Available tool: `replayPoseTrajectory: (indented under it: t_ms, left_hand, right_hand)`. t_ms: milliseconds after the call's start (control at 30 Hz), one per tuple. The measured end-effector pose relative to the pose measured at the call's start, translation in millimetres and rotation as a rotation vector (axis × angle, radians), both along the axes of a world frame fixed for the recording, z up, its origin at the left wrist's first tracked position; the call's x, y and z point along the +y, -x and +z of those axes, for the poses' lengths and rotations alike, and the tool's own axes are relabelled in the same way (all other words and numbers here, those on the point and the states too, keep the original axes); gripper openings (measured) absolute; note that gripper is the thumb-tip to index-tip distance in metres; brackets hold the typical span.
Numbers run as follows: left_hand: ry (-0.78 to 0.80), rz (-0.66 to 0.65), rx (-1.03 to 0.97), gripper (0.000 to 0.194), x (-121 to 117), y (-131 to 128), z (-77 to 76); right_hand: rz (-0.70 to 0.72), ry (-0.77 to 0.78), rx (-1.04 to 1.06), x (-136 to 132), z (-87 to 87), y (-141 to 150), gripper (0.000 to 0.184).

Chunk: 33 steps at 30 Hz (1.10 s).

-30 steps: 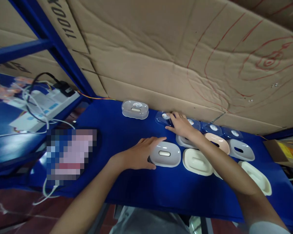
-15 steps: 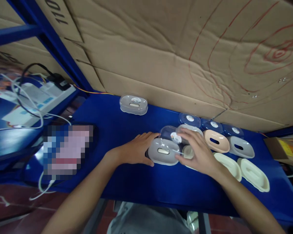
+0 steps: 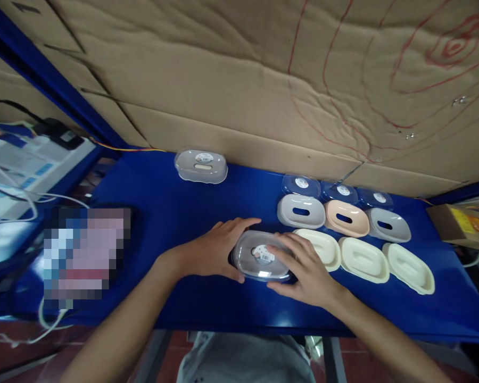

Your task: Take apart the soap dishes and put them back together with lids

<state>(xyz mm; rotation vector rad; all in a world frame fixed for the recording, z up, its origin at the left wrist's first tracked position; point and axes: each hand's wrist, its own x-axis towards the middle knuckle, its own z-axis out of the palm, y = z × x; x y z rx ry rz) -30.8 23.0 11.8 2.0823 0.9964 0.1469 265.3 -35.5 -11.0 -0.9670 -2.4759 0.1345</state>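
A grey soap dish (image 3: 242, 260) lies on the blue table in front of me, and a clear lid (image 3: 263, 270) with a round white sticker sits over it. My left hand (image 3: 211, 250) curves round the left end of the dish, thumb near the front and fingers behind. On the lid's right side rest the fingers of my right hand (image 3: 309, 274), its thumb at the front edge. Whether the lid is fully seated cannot be made out. Farther back on the left stands another grey soap dish (image 3: 201, 173) under a clear lid.
To the right lie cream trays (image 3: 365, 260), grey slotted dishes (image 3: 301, 221), a peach slotted dish (image 3: 347, 226) and clear lids (image 3: 301, 183) in rows. A pixelated device (image 3: 88, 250) and a power strip (image 3: 59, 159) are left. Cardboard (image 3: 223, 80) walls the back; a carton (image 3: 459, 226) stands right.
My right hand has brought the clear lid left and down over the grey dish. The left hand stays at the dish's left end. The camera view has shifted slightly.
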Motion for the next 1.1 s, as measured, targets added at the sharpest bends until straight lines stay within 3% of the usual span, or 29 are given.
replayPoseTrajectory:
  t_ms: [500,633,900,1033,1100]
  left_hand:
    - [-0.018,-0.036,0.008,0.116,-5,-4,-1.7]
    - [-0.024,-0.039,0.02,0.115,-6,-7,1.2]
    - [-0.114,-0.065,0.048,0.098,-8,-10,7.6]
    - [-0.203,0.007,0.13,0.096,1,3,4.0]
    - [-0.331,0.104,0.202,0.097,9,10,2.8]
  right_hand:
    - [-0.024,0.042,-0.057,-3,1.0,8,0.069]
    - [-0.024,0.078,-0.063,-5,-3.9,8,0.066]
    - [-0.018,0.103,-0.086,-6,-16.2,11,0.079]
    - [-0.004,0.025,-0.117,-6,-14.4,11,0.076]
    - [0.005,0.004,-0.15,-6,-11.9,10,0.07]
